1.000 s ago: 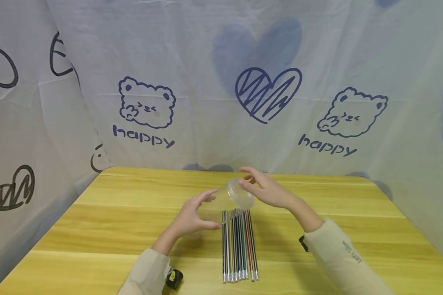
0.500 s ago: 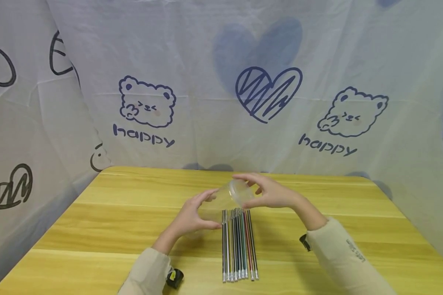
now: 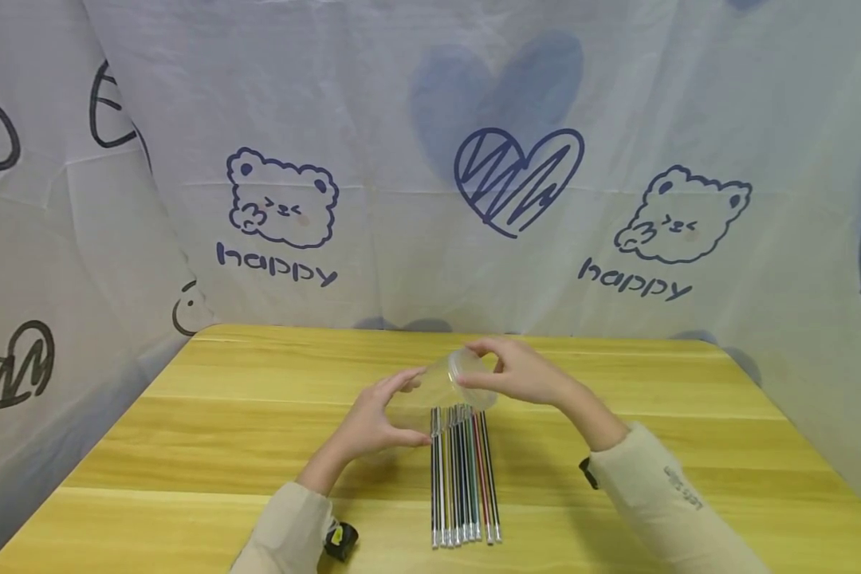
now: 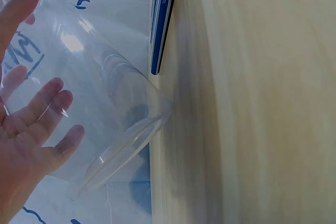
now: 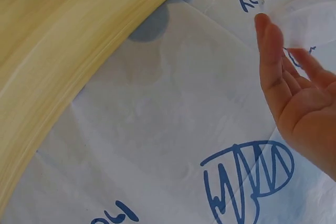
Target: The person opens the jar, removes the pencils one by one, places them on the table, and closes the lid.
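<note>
A clear plastic jar (image 3: 434, 395) is tilted over the far ends of a row of pencils (image 3: 466, 486). My left hand (image 3: 373, 418) grips the jar's body, thumb on the near side and fingers beyond. In the left wrist view, fingers of the left hand (image 4: 37, 140) show through the clear wall. At the raised end, my right hand (image 3: 520, 373) curls its thumb and fingers round the ridged rim (image 3: 459, 368). The right wrist view has the right hand (image 5: 302, 87) beside the transparent end (image 5: 302, 19). The pencils lie side by side, silver ends toward me.
The wood-grain table (image 3: 208, 446) reaches back to a white cloth (image 3: 402, 263) printed with hearts and bears. Light sleeves cover both forearms, with a black device (image 3: 340, 542) at the left wrist and another (image 3: 588, 473) at the right.
My right hand has gone from hovering spread by the jar's raised end to closing its thumb and fingers round the rim. The left hand and the pencils have stayed put.
</note>
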`<state>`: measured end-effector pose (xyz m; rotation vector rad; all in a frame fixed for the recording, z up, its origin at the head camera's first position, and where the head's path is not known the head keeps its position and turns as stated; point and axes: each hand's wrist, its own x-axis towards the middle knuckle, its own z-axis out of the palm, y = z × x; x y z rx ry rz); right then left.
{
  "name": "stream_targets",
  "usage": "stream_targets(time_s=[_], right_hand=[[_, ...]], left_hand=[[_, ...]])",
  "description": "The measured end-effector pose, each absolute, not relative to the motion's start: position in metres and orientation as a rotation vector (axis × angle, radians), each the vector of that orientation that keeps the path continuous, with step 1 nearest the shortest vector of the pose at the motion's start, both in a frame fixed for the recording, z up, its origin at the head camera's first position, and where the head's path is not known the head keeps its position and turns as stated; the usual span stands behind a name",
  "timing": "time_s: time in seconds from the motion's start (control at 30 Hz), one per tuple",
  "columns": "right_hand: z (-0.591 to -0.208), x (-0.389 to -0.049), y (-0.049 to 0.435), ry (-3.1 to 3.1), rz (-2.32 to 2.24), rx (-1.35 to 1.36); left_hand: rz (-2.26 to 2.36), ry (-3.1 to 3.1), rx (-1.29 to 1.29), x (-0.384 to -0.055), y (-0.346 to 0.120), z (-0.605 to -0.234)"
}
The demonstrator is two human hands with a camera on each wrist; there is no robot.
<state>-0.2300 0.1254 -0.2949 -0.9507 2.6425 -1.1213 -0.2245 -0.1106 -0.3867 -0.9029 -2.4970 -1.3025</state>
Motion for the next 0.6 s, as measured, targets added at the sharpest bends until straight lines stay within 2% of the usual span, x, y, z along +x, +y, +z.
stream_targets(time_s=[0.23, 0.47, 0.6], right_hand=[[-0.293, -0.228, 0.125, 2.689, -1.097, -0.871], [-0.291, -0.233, 0.134, 2.605, -1.062, -1.187], [-0.291, -0.232, 0.134, 2.583, -1.023, -1.262]], left_hand=[[-1.297, -2.509, -0.899, -0.224, -0.112, -0.386], [-1.299, -2.509, -0.893, -0.225, -0.113, -0.386], [-1.303, -2.505, -0.897, -0.225, -0.112, -0.386]])
